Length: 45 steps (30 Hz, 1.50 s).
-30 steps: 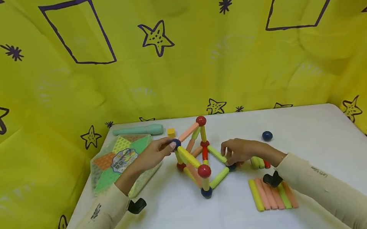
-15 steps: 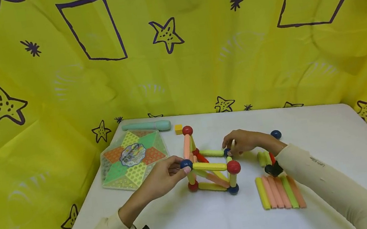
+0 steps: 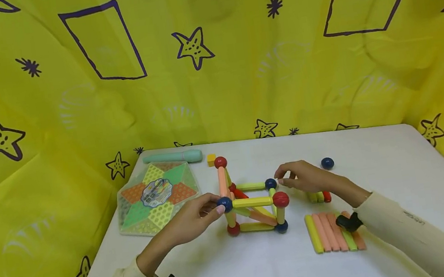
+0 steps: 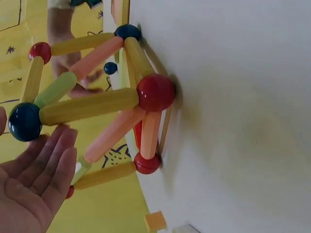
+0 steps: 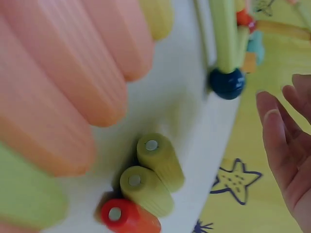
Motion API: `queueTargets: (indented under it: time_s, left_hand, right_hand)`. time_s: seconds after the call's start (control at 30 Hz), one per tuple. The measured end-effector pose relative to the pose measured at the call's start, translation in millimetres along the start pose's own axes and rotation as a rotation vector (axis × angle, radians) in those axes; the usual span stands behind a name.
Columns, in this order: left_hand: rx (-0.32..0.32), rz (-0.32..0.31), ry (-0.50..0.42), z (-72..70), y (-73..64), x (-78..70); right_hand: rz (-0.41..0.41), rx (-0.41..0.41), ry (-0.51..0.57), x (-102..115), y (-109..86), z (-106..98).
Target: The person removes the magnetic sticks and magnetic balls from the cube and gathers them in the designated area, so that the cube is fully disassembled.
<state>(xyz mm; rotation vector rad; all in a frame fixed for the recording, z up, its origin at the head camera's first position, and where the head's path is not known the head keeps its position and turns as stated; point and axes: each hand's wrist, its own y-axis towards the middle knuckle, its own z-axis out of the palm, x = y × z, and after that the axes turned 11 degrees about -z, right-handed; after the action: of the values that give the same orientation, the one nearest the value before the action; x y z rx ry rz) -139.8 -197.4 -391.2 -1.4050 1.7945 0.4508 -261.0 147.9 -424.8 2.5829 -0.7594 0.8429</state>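
A frame of magnetic rods and balls [image 3: 252, 202] stands on the white table, with red and blue balls at its corners. My left hand [image 3: 192, 219] pinches the blue ball [image 3: 225, 204] at its upper front left corner; the left wrist view has fingers behind that ball [image 4: 25, 121] and a sliver of thumb at the edge. Just right of the low blue ball [image 3: 270, 183] at the back right, my right hand [image 3: 307, 176] hovers with loosely bent fingers and holds nothing. The right wrist view has a gap between that ball [image 5: 227, 83] and my fingertips.
Loose rods [image 3: 333, 232] lie in a row at the right, with shorter rods [image 5: 146, 187] behind them. A loose blue ball [image 3: 327, 163] sits farther back. A patterned case [image 3: 158, 196], a mint-green stick-shaped object [image 3: 171, 157] and a yellow cube [image 3: 211, 160] lie at the back left.
The rod frame has turned, its front red-ball corner swinging right, while my left hand kept its pinch. My right hand has let go of the back right blue ball and drawn slightly right.
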Motion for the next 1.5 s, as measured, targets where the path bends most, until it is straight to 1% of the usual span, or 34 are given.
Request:
queueTargets:
  time_s: [0.1,0.2,0.33,0.37,0.4,0.47,0.53,0.6,0.63,0.7,0.73,0.77,0.87,0.97,1.03,1.1,1.17,1.27,1.37,1.5]
  left_hand:
    - [0.032,0.021,0.007,-4.6,0.6,2.4]
    - [0.050,0.035,0.012,-8.8,2.6,3.3]
    - [0.074,0.045,0.036,-18.5,8.5,3.4]
    - [0.071,0.043,0.048,-22.0,10.8,3.5]
    - [0.056,0.042,0.060,-25.7,13.7,3.7]
    - [-0.001,0.036,0.068,-33.2,22.1,5.0]
    - [-0.103,0.013,0.055,-39.7,33.6,6.9]
    - [-0.202,-0.010,0.015,-43.8,47.6,7.9]
    - [-0.236,-0.021,-0.008,-44.6,55.1,8.7]
    - [-0.266,-0.043,-0.043,-44.2,69.7,8.8]
    - [-0.264,-0.047,-0.046,-43.0,76.4,8.5]
    - [-0.244,-0.049,-0.052,-41.7,83.1,8.9]
    - [-0.163,-0.036,-0.068,-37.1,98.9,8.8]
    - [-0.084,-0.019,-0.110,-33.7,108.1,7.4]
    - [-0.057,-0.005,-0.138,-31.6,111.0,5.6]
    - [-0.051,0.005,-0.156,-29.6,112.7,4.2]
    - [-0.058,0.024,-0.169,-27.3,114.3,3.1]
    - [-0.066,0.053,-0.193,-24.2,116.1,1.8]
    - [-0.062,0.077,-0.214,-22.3,117.0,0.0]
    - [-0.065,0.094,-0.206,-21.8,117.6,-3.1]
  right_hand:
    - [0.008,-0.044,0.040,14.7,-17.4,-3.7]
    - [0.013,-0.077,0.093,29.4,-31.7,-4.8]
    - [0.001,-0.116,0.143,49.0,-43.1,-1.9]
    - [-0.004,-0.127,0.149,53.6,-44.6,-0.5]
    - [-0.008,-0.139,0.151,57.8,-45.6,1.1]
    - [-0.010,-0.162,0.157,65.2,-46.5,4.5]
    - [-0.007,-0.181,0.150,70.9,-45.8,8.2]
    - [-0.008,-0.193,0.144,75.1,-43.4,11.9]
    - [-0.011,-0.197,0.141,76.8,-41.8,13.8]
    - [-0.027,-0.198,0.127,79.1,-38.0,17.2]
    - [-0.042,-0.198,0.123,79.9,-35.7,18.9]
    - [-0.058,-0.197,0.119,80.6,-33.6,20.5]
    - [-0.115,-0.203,0.088,82.4,-27.1,24.8]
    - [-0.147,-0.198,0.072,84.7,-21.2,27.4]
    - [-0.144,-0.186,0.071,86.4,-18.3,28.0]
    - [-0.124,-0.175,0.078,88.1,-16.2,27.9]
    - [-0.102,-0.172,0.085,88.9,-15.3,27.8]
    - [-0.080,-0.188,0.098,89.2,-16.5,27.7]
    - [-0.071,-0.210,0.111,88.4,-19.6,27.9]
    - [-0.076,-0.238,0.117,86.4,-23.3,28.7]
